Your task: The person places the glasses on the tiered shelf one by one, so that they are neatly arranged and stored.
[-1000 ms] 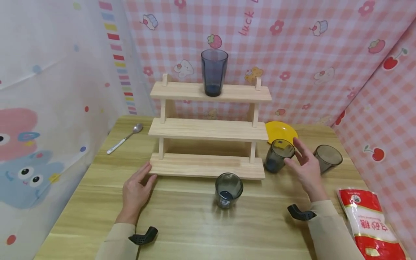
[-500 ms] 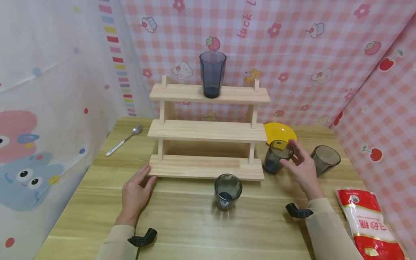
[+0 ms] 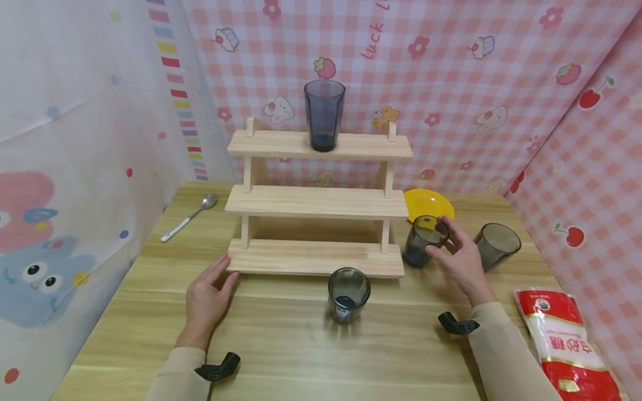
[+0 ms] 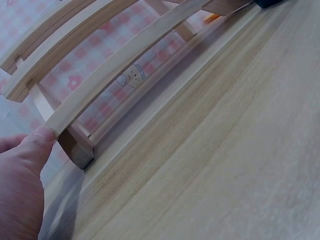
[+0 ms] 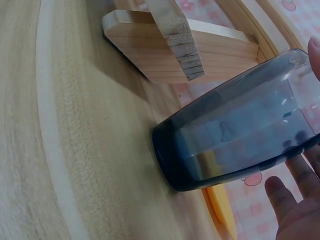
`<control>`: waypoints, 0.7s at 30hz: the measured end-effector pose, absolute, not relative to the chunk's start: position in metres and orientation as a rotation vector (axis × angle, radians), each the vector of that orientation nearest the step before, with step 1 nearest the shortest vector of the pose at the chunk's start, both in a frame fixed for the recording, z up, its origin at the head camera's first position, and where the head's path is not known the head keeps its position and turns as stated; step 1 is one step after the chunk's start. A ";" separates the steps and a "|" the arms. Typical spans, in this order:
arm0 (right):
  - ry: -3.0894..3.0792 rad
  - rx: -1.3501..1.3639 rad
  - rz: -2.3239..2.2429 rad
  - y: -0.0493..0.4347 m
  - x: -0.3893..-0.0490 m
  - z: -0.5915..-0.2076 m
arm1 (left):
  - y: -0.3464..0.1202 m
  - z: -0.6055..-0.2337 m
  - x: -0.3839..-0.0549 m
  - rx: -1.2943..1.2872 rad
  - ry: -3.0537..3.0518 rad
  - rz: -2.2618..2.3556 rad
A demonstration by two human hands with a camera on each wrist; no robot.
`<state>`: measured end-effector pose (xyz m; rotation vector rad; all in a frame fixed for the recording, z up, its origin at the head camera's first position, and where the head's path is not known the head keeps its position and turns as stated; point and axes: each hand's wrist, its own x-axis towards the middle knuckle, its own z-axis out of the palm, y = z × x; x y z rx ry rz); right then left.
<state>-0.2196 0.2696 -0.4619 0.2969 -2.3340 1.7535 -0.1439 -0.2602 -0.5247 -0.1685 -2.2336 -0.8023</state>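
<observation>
A three-tier wooden display stand (image 3: pixel 313 259) is at the middle of the table. My left hand (image 3: pixel 207 298) pinches the left end of its bottom tier, the thumb at the front corner in the left wrist view. To the stand's right, my right hand (image 3: pixel 463 264) holds a smoky drinking glass (image 3: pixel 420 249) near its rim, thumb in front and fingers on the far side. This glass (image 5: pixel 235 130) stands upright, its base at the tabletop. One more glass (image 3: pixel 325 116) sits on the top tier, another glass (image 3: pixel 349 295) stands before the stand, and a third glass (image 3: pixel 496 245) is right of my right hand.
A yellow plate (image 3: pixel 435 201) lies behind the held glass. A spoon (image 3: pixel 189 217) rests on the table (image 3: pixel 281 345) at the far left. A red and white sugar bag (image 3: pixel 564 340) lies at the right edge, beside my right forearm. Patterned cloth walls surround the table.
My right hand has come in slightly leftward and its thumb and fingers have closed onto the glass beside the stand. The left hand stays at the stand. The head view has shifted slightly.
</observation>
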 end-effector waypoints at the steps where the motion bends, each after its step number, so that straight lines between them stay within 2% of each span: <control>1: -2.340 0.295 1.753 0.269 -0.220 -0.462 | -0.260 -0.525 -0.144 -0.169 -2.233 -0.799; 12: -2.376 0.292 1.725 0.270 -0.224 -0.466 | -0.260 -0.523 -0.143 -0.162 -2.237 -0.800; 21: -2.428 0.305 1.614 0.254 -0.212 -0.441 | -0.260 -0.524 -0.143 -0.163 -2.232 -0.807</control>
